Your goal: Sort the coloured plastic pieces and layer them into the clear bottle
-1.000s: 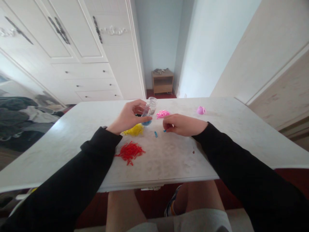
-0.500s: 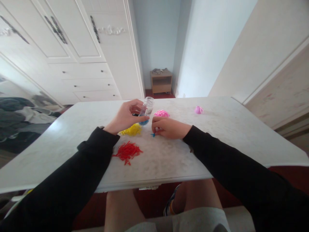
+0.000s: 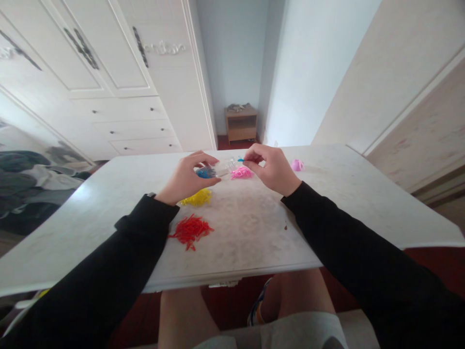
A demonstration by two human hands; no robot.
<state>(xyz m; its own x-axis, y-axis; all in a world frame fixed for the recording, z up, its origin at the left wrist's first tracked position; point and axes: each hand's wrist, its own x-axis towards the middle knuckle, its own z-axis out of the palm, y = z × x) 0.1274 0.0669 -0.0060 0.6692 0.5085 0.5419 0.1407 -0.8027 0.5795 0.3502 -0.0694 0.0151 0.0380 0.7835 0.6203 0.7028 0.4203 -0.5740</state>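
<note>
My left hand (image 3: 189,177) is closed round a clear jar (image 3: 224,167), tipped on its side with its mouth toward the right. Blue strands (image 3: 206,172) lie inside at its bottom end. Between the thumb and fingertips of my right hand (image 3: 268,166) is a small blue strand piece (image 3: 240,159), held just outside the jar's mouth. Below the jar's mouth sits a pile of pink strands (image 3: 242,172) on the table. Nearer to me are a yellow pile (image 3: 197,197) and a red pile (image 3: 191,230) of similar thin strands.
The white marbled table (image 3: 247,242) spans the view, its front edge close to my legs. A small purple object (image 3: 297,165) lies at the back right. Beyond stand a white wardrobe (image 3: 119,106) and a small wooden cabinet (image 3: 241,125). Dark clothes (image 3: 25,184) are heaped at left.
My right hand has lifted the blue piece off the table, up to the jar's mouth. My left hand has tilted the jar from near upright to lying sideways.
</note>
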